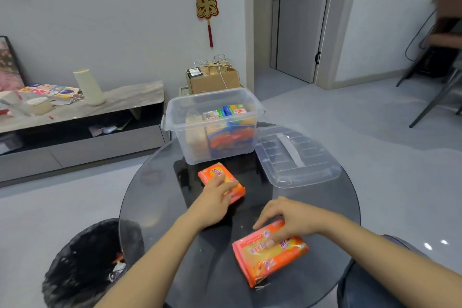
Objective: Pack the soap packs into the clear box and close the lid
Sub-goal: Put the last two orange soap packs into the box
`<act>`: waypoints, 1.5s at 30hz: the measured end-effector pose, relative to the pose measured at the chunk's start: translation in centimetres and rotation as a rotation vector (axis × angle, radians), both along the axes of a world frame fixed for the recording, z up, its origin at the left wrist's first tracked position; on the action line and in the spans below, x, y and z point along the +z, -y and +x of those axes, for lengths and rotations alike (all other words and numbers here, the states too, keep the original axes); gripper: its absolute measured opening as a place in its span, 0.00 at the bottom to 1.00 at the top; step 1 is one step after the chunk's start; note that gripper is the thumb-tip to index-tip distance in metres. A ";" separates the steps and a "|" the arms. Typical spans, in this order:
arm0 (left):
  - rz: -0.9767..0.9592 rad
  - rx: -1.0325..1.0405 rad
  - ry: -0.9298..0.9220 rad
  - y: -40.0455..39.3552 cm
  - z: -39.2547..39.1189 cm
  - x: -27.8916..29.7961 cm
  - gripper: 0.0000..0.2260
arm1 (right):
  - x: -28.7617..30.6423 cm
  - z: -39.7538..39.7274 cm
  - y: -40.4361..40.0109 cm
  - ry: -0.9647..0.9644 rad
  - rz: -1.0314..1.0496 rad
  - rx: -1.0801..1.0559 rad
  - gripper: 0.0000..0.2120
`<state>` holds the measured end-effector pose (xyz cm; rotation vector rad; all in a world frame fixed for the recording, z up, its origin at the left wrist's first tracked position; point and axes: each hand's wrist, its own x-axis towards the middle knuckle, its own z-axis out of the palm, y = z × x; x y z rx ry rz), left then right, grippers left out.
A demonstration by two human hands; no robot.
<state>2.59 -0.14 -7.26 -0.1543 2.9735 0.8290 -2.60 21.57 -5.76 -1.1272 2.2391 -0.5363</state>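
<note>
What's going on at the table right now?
A person is packing soap. The left hand rests on the smaller orange soap pack, and the right hand presses on the larger orange pack; both packs lie on the round glass table. The clear box already holds several packs, and its lid lies beside it.

Two orange soap packs (221, 181) (270, 252) lie flat before the open, part-filled clear box (212, 125), lid (296, 155) beside it.
</note>
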 end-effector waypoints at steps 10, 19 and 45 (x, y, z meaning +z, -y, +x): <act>-0.044 0.069 -0.062 0.4 2.5 1.0 0.10 | -0.5 0.0 0.0 -0.172 -0.074 -0.325 0.16; -0.045 0.447 -0.017 -2.3 1.7 0.2 0.32 | -0.4 0.9 -0.6 -0.159 0.015 -0.281 0.35; 0.850 0.396 -0.370 4.3 -9.4 16.2 0.23 | 15.4 -10.6 11.5 0.366 -0.976 -0.691 0.15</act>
